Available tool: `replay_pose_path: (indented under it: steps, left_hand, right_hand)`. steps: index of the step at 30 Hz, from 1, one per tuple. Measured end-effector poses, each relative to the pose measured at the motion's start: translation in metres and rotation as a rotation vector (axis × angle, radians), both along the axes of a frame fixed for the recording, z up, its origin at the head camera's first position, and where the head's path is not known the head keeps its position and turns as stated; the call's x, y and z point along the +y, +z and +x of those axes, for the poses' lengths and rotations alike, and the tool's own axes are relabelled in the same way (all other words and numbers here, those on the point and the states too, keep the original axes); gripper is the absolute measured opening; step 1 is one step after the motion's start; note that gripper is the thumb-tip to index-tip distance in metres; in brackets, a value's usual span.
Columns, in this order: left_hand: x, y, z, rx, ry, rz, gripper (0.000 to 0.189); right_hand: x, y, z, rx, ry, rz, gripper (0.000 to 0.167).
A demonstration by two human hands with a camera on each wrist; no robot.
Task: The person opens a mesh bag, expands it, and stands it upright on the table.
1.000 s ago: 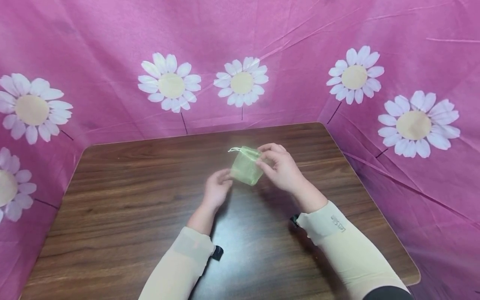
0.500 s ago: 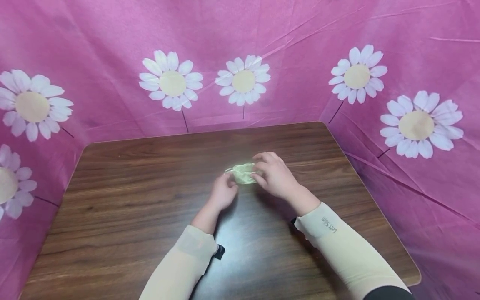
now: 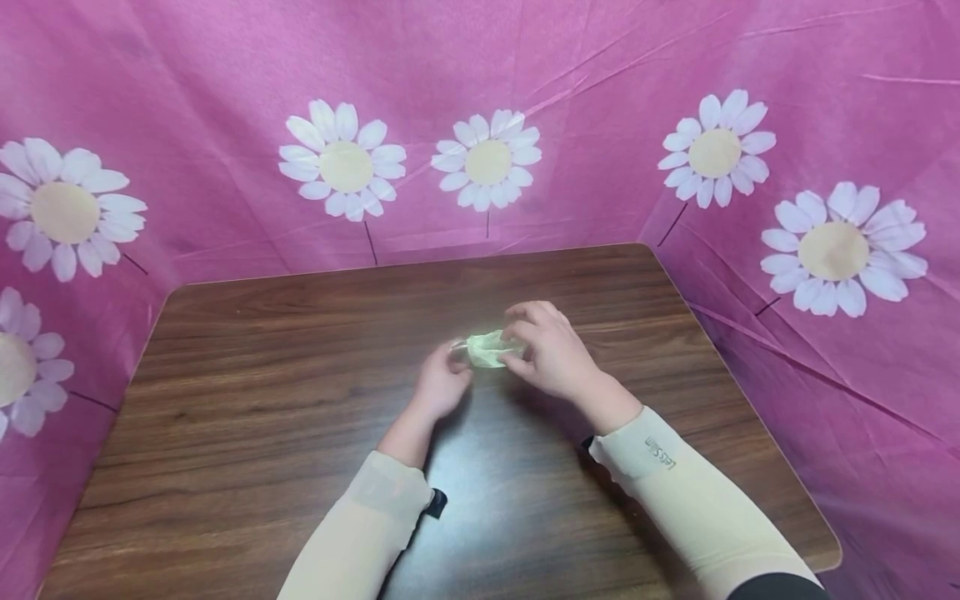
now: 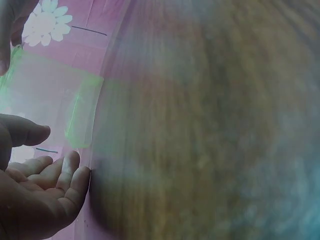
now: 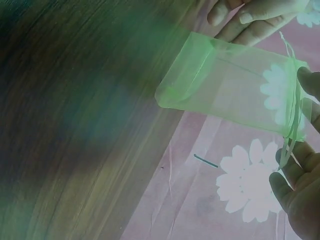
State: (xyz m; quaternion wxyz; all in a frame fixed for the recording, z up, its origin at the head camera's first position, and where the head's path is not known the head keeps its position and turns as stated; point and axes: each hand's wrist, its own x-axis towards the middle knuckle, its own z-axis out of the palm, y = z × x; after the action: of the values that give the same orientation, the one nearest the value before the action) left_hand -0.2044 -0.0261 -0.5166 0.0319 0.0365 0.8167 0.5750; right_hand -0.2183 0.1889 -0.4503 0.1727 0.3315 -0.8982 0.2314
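Observation:
A small sheer green drawstring bag (image 3: 486,350) is between the two hands above the table, seen foreshortened in the head view. My right hand (image 3: 551,350) grips it by its right side; in the right wrist view the fingers (image 5: 310,82) are at the mouth end, where the thin cord (image 5: 291,100) runs. At the bag's left side is my left hand (image 3: 441,379). In the left wrist view, its thumb and loosely bent fingers (image 4: 70,170) stand apart, close to the bag's edge. The bag looks see-through, and nothing shows inside.
Under both hands lies a dark brown wood-grain table (image 3: 285,433) with rounded corners. Behind it and at the sides hangs a pink cloth (image 3: 585,192) printed with white daisies. Light sleeves (image 3: 667,475) cover both forearms, with a black piece (image 3: 437,503) at the left wrist.
The bag has been lowered and tipped from showing its broad side to looking narrow. The right hand came slightly down and nearer; the left moved right, then a little back left.

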Motion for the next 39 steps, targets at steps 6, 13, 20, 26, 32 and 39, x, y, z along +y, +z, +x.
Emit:
replay_pose_path:
  steps: [6,13,20,26,32,39]
  left_hand:
    - [-0.002,0.000,-0.002,-0.014,-0.011,0.008,0.053]
    - [-0.003,0.000,-0.003,0.039,0.004,0.002,0.035]
    - [-0.002,0.004,-0.002,0.138,0.059,0.088,0.021]
    - [-0.002,0.004,-0.003,0.171,0.151,0.119,0.014]
    - [-0.004,0.001,-0.005,0.137,0.122,0.123,0.016]
    - [-0.004,0.000,-0.006,0.093,0.011,0.085,0.041]
  right_hand:
    - [-0.001,0.003,-0.002,-0.020,-0.032,0.028,0.013]
    - [0.004,0.019,-0.004,-0.141,-0.033,-0.232,0.005]
    - [0.009,0.025,-0.003,-0.216,-0.065,-0.313,0.007]
    - [0.012,0.023,-0.004,-0.198,-0.086,-0.328,0.005]
    - [0.013,0.022,-0.006,-0.183,-0.089,-0.329,0.007]
    - [0.012,0.021,-0.009,-0.127,-0.091,-0.215,0.006]
